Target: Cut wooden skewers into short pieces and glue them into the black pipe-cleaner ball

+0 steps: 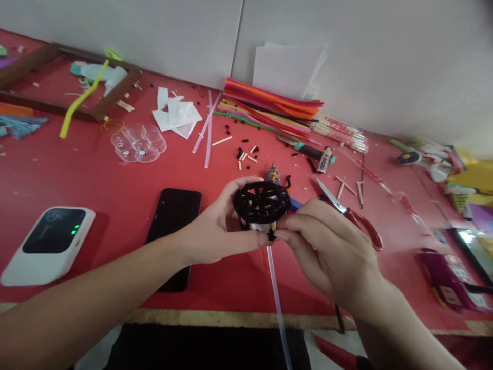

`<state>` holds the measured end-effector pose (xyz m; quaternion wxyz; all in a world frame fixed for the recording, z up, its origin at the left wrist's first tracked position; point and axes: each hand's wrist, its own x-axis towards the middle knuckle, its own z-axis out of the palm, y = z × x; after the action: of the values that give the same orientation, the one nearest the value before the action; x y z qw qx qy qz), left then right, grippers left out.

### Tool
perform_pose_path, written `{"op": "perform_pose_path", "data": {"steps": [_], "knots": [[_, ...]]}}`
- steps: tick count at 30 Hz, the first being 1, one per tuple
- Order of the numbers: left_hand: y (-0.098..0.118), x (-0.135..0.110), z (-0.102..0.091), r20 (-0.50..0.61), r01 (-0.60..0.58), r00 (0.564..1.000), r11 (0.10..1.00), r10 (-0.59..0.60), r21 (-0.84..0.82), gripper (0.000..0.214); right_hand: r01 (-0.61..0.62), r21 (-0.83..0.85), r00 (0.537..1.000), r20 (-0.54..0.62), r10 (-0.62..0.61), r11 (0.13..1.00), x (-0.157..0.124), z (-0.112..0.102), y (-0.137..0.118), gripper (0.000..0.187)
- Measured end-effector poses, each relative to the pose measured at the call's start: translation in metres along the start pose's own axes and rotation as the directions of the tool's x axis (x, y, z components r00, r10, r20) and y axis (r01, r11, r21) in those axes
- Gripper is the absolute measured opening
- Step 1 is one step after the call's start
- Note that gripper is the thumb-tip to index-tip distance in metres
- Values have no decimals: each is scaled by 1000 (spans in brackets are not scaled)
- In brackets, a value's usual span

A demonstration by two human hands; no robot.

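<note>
My left hand (219, 226) is wrapped round a small black craft piece (262, 203) with a round, spoked top and pale sticks below its rim. At the piece's lower right edge, the thumb and fingertips of my right hand (327, 241) pinch a small black bit, perhaps pipe cleaner; my left thumb meets it there. A black curled end sticks up at the back of the piece. Just behind stands a small multicoloured cone-shaped thing (273, 173). A translucent glue stick (278, 308) runs from under my hands past the table edge.
Scissors (346, 210) lie open right of my right hand. A black phone (175, 216) and a white device (50, 244) lie left. Behind are pipe cleaners (269, 105), a small bottle (325, 159), cut sticks (244, 156), a clear flower-shaped tray (138, 144) and a brown frame (46, 105).
</note>
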<state>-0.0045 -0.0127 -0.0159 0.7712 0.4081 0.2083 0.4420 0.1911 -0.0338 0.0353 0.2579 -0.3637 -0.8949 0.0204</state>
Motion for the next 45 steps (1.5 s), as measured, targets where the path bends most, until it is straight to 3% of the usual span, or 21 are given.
{"op": "perform_pose_path", "data": {"steps": [9, 18, 27, 30, 32, 35, 37, 39, 41, 43, 45], "knots": [[-2, 1, -4, -3, 28, 1000, 1000, -28, -13, 61, -107, 113, 992, 72, 100, 988, 1, -4, -2, 13], [-3, 0, -2, 9, 11, 1000, 1000, -11, -23, 63, -229, 161, 973, 15, 229, 960, 4, -2, -14, 9], [3, 2, -3, 71, 47, 996, 998, -45, -28, 38, -315, 240, 942, -36, 333, 918, 5, -2, -17, 13], [1, 4, -2, 2, 55, 999, 998, -55, -39, 41, -305, 255, 938, -89, 336, 918, -1, 3, -13, 11], [-1, 6, -3, -93, 54, 994, 998, -58, -45, 41, -334, 235, 920, -131, 370, 913, -8, 4, -5, 21], [-3, 9, -5, -290, 11, 957, 998, -28, -59, 38, -506, 195, 819, -196, 539, 840, -21, 1, 19, 40], [-2, 12, -9, -400, -27, 917, 998, 2, -56, 35, -613, 115, 764, -168, 623, 782, -29, -1, 41, 39], [-2, 14, -12, -464, -48, 885, 999, 33, -21, 31, -585, -80, 811, -79, 580, 807, -35, -1, 64, 26], [-1, 15, -15, -496, -45, 867, 998, 56, 34, 30, -488, -195, 872, -60, 486, 851, -38, 3, 85, 25], [-1, 16, -17, -508, -30, 859, 996, 67, 81, 32, -371, -247, 923, 10, 386, 895, -36, 9, 103, 28], [-2, 16, -18, -511, -24, 855, 992, 83, 121, 33, -276, -244, 941, 126, 313, 930, -29, 17, 117, 32]]}}
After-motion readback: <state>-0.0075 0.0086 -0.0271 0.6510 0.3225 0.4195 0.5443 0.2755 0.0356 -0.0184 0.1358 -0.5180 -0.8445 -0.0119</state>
